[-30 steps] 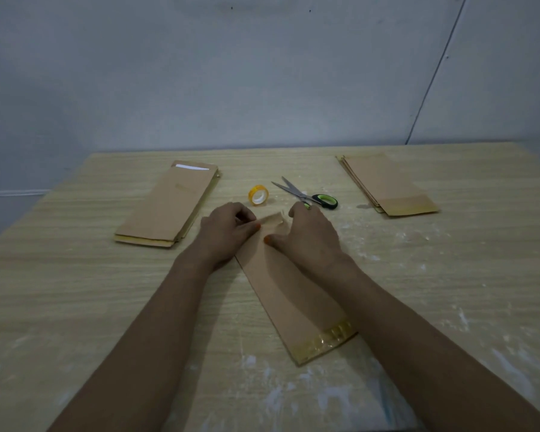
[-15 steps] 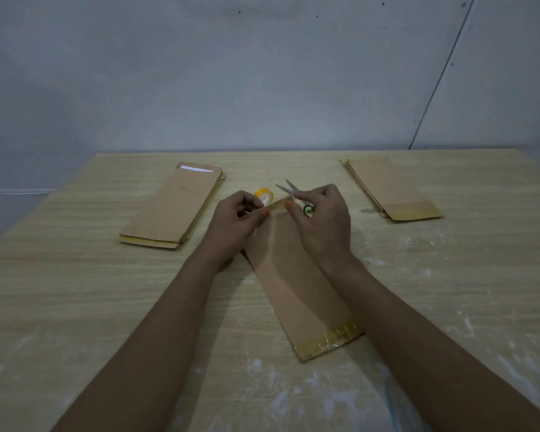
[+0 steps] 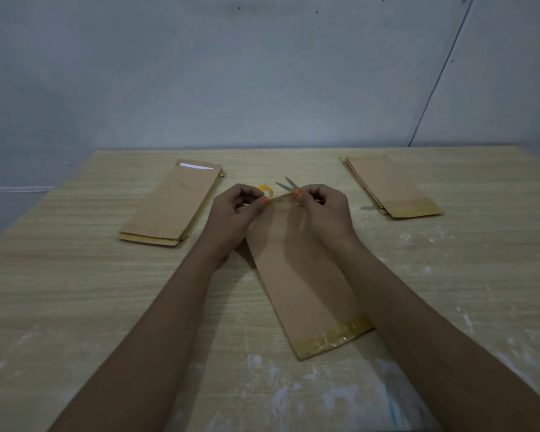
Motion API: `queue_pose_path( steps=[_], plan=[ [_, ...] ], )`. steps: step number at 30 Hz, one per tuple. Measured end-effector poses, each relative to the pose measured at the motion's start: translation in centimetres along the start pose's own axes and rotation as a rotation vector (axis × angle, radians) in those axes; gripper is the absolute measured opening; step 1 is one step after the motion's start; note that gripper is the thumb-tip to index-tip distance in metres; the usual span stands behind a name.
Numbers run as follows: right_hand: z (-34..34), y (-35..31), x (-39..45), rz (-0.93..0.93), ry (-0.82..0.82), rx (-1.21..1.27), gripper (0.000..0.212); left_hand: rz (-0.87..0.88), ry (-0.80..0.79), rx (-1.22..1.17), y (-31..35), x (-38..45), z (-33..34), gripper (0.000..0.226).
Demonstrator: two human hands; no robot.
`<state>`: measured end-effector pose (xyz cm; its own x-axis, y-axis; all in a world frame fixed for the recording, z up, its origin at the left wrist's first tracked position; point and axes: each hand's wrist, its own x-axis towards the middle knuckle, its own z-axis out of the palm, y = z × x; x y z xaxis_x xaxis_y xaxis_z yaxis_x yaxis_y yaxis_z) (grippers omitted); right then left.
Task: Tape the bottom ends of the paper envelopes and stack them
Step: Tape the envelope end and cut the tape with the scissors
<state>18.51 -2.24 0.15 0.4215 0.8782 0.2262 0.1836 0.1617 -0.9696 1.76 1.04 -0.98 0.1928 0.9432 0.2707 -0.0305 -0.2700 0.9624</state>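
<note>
A long brown paper envelope (image 3: 300,275) lies slanted in the middle of the wooden table (image 3: 75,291). Its near end carries a strip of shiny yellowish tape (image 3: 334,338). The far end is lifted off the table. My left hand (image 3: 234,216) pinches the far left corner and my right hand (image 3: 325,210) pinches the far right corner. A stack of envelopes (image 3: 175,204) sits at the left, and another stack of taped envelopes (image 3: 390,188) at the right.
A small yellow tape roll (image 3: 267,191) and the blades of scissors (image 3: 286,184) lie just behind my hands, partly hidden by them. White powdery smears mark the table at the right and near edge. A grey wall stands behind the table.
Both hands have raised the envelope's far end off the table and carried it a little farther from me; the scissors' handle is now hidden behind my right hand.
</note>
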Motion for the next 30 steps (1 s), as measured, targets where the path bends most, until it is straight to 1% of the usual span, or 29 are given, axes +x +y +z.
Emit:
queue_pose_path(
  steps=[2, 5, 7, 9, 12, 16, 20, 23, 26, 28, 30],
  plan=[
    [0.0, 0.4, 0.3, 0.036, 0.052, 0.049, 0.023, -0.042, 0.02, -0.033, -0.1, 0.1, -0.3, 0.006],
    [-0.2, 0.7, 0.5, 0.083, 0.126, 0.129, 0.022, -0.078, 0.04, -0.072, -0.1, 0.1, -0.4, 0.009],
    [-0.3, 0.5, 0.4, 0.108, 0.122, 0.176, 0.016, -0.1, 0.064, -0.119, 0.1, 0.2, -0.3, 0.012],
    [-0.4, 0.4, 0.1, 0.133, 0.085, 0.204, 0.011, -0.1, 0.091, -0.143, 0.1, 0.2, -0.2, 0.016],
    [-0.4, 0.6, 0.1, 0.132, 0.074, 0.2, 0.012, -0.09, 0.148, -0.167, 0.1, 0.2, -0.1, 0.022],
    [-0.3, 0.9, 0.4, 0.102, 0.133, 0.194, 0.016, -0.073, 0.228, -0.175, 0.2, 0.4, -0.1, 0.014],
    [-0.2, 1.0, 0.5, 0.088, 0.144, 0.196, 0.018, -0.059, 0.209, -0.177, 0.0, 0.5, -0.1, 0.009],
    [-0.2, 1.0, 0.4, 0.079, 0.145, 0.188, 0.02, -0.066, 0.196, -0.161, -0.1, 0.4, 0.0, 0.012],
    [-0.2, 0.9, 0.4, 0.072, 0.145, 0.177, 0.018, -0.072, 0.191, -0.138, 0.3, 0.2, 0.2, 0.018],
    [-0.3, 0.9, 0.5, 0.075, 0.154, 0.176, 0.017, -0.11, 0.193, -0.157, 0.8, 0.0, 0.6, 0.023],
    [-0.4, 0.9, 0.5, 0.081, 0.159, 0.174, 0.016, -0.149, 0.156, -0.169, 1.1, -0.2, 0.8, 0.025]
  ],
)
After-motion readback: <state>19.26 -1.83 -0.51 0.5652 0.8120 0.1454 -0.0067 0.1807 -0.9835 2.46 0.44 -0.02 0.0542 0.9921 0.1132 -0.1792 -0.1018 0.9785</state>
